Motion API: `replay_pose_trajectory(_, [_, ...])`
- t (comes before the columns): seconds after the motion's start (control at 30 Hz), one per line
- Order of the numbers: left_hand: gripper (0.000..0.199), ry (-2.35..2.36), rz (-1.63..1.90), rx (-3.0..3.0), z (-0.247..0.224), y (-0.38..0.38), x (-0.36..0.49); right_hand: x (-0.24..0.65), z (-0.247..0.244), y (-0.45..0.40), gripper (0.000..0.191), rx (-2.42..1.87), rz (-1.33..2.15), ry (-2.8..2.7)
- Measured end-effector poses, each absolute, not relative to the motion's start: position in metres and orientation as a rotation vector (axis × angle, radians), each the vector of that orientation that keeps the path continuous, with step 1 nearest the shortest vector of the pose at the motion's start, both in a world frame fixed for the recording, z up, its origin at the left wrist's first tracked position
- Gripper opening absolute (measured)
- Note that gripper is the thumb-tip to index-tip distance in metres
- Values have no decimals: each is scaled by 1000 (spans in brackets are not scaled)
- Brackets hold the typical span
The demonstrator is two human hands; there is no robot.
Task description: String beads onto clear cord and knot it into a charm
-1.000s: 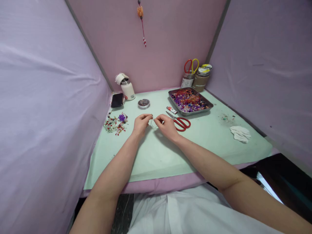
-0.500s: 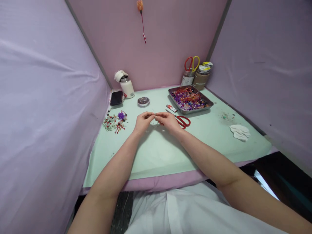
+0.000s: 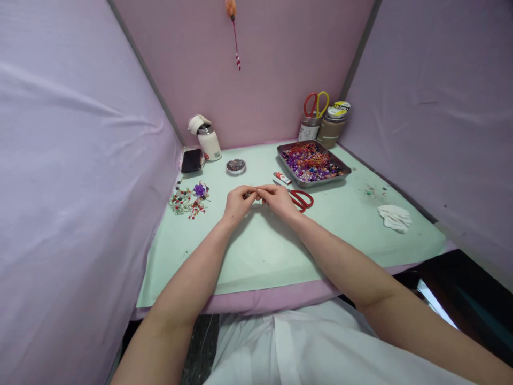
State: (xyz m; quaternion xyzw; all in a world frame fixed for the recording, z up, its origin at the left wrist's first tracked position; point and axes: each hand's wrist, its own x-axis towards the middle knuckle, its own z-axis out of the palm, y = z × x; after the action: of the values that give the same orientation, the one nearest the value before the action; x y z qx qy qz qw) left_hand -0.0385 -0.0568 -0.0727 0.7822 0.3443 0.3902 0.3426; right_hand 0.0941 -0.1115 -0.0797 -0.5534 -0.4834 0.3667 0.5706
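Observation:
Over the middle of the green mat, my left hand (image 3: 239, 203) and my right hand (image 3: 276, 199) meet at the fingertips. Both are closed in a pinch. Something small and dark shows between the fingers of my left hand, too small to name. What my right fingertips pinch is hidden. Red-handled scissors (image 3: 303, 199) lie just right of my right hand, partly behind it. A small red and white tube (image 3: 282, 178) is beyond them. To the left of my hands lies a cluster of beaded strings (image 3: 186, 203) with a purple bead flower (image 3: 199, 190).
A metal tray (image 3: 320, 183) of beads stands at the back right, before jars (image 3: 331, 131) and upright scissors (image 3: 316, 104). Around the back left are a round dish (image 3: 235, 167), a phone (image 3: 193, 160) and a white bottle (image 3: 209, 144). A white cloth (image 3: 395, 218) lies right.
My left hand has turned slightly and moved a little right, and a small dark thing now shows in its fingers. The thin loop below my fingertips is less visible.

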Motion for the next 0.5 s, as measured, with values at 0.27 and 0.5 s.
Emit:
replay_pose_trajectory(0.27, [16, 924, 1013, 2131, -79, -57, -37, 95, -82, -112, 9, -1341, 625, -1117])
replay_pose_trajectory(0.5, [16, 927, 991, 1980, -75, -59, -36, 99, -79, -108, 8, -1245, 699, -977])
